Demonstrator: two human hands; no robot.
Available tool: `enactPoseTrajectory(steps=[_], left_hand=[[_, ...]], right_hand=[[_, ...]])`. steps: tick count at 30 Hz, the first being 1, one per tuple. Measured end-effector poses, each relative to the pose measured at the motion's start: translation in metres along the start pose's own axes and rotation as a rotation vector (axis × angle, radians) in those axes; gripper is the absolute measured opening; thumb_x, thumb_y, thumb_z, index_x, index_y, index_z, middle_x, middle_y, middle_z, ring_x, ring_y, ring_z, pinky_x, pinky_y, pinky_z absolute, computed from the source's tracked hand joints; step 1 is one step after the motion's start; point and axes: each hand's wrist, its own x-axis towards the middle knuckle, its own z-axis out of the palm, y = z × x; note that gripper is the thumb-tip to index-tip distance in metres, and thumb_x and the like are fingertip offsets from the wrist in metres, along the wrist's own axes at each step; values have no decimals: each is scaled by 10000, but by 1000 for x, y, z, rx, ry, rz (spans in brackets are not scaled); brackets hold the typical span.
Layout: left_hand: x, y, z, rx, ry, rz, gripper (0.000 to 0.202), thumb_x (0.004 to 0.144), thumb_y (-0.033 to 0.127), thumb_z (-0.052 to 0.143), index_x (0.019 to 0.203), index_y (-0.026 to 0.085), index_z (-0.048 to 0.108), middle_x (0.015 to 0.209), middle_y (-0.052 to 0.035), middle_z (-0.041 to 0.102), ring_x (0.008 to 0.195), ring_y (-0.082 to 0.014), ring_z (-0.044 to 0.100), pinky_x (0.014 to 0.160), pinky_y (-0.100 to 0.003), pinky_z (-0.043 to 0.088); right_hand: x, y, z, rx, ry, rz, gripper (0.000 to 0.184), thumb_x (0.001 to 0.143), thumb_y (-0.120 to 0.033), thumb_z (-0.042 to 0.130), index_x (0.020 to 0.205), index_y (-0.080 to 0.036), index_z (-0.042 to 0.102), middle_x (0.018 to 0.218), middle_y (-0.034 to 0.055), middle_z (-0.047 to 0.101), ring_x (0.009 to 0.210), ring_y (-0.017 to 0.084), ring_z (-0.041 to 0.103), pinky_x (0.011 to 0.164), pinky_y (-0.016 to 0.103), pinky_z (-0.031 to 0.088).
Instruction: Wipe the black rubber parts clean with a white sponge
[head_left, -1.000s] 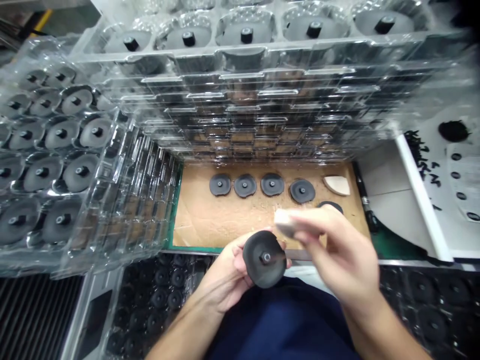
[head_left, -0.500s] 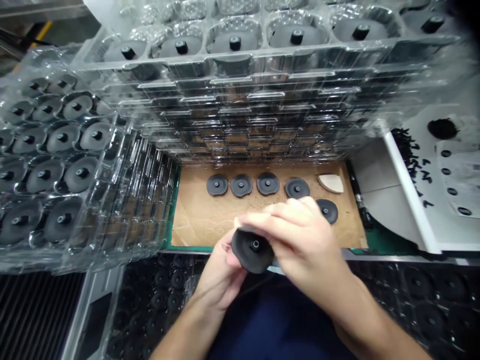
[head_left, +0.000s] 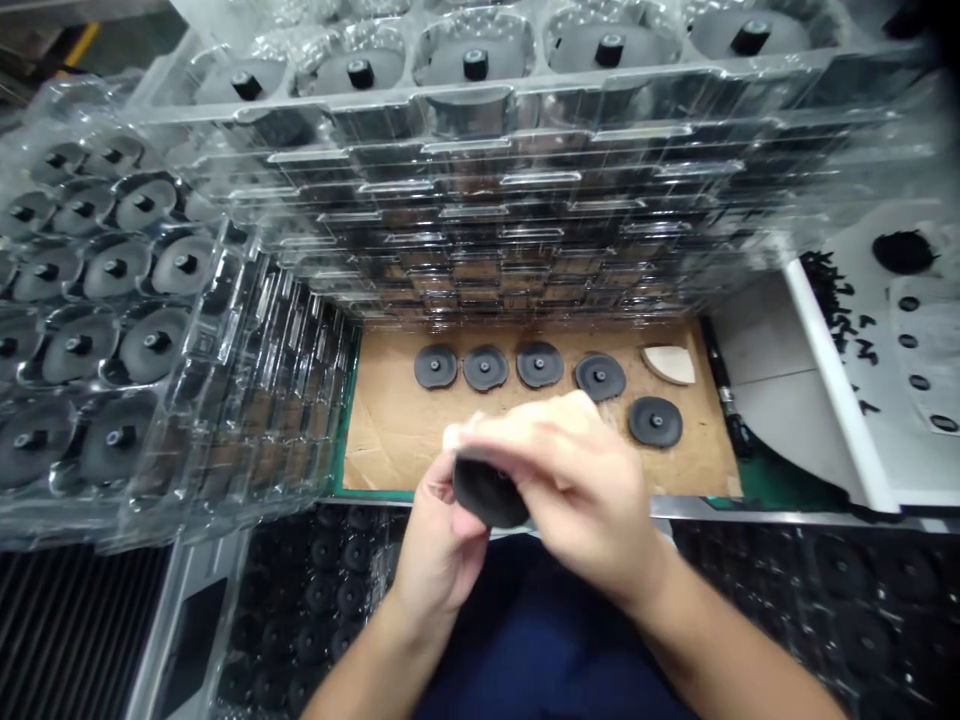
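Black rubber disc [head_left: 487, 492] is held just in front of the cardboard edge, the left hand [head_left: 439, 540] grasping it from below and the right hand [head_left: 562, 485] closed over its top; five similar discs [head_left: 539, 364] lie on cardboard [head_left: 382, 450], below clear plastic trays [head_left: 480, 200]
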Motion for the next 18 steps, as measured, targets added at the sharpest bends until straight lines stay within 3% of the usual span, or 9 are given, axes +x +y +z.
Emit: enactPoseTrajectory(steps=[4,7,10,14,16,18], left_hand=[[7,3,-6,-109,60,46,552,498,288,863,1022,262,691,1016,4,719,920,-146,652,703,-143,499],[10,6,-11,-154,59,42,574,504,339,856,1042,233,685,1064,-45,711,965,-191,652,741,-181,515],[9,6,-11,-142,48,11,609,515,297,857,1085,205,665,1102,-75,696,966,-191,649,737,-174,513],[6,5,-6,-95,61,-2,563,533,256,847,1066,198,675,1076,-61,704,850,-129,657,656,-125,501],[5,4,-3,-91,41,7,546,542,281,843,1057,200,680,1028,-49,717,813,-120,658,633,-125,503],[5,3,-2,-93,10,2,532,562,315,831,1063,218,678,994,-32,726,808,-121,661,641,-134,513]], right_hand=[[-25,38,3,188,11,512,188,845,-275,559,949,-223,706,947,17,721,822,159,641,698,264,475],[-60,69,16,220,-11,671,229,798,-337,574,875,-188,729,886,61,740,736,194,660,613,286,507],[-77,80,25,184,-55,708,182,742,-324,631,770,-182,741,766,65,740,682,211,658,579,301,508],[-49,47,13,191,64,676,220,832,-332,563,961,-216,697,951,43,718,844,190,656,709,296,524],[-24,20,4,214,120,534,217,872,-294,532,1040,-235,657,988,21,691,873,157,641,747,265,518],[-4,-2,-2,184,34,319,215,885,-213,508,1049,-193,646,971,36,676,880,146,630,771,248,509]])
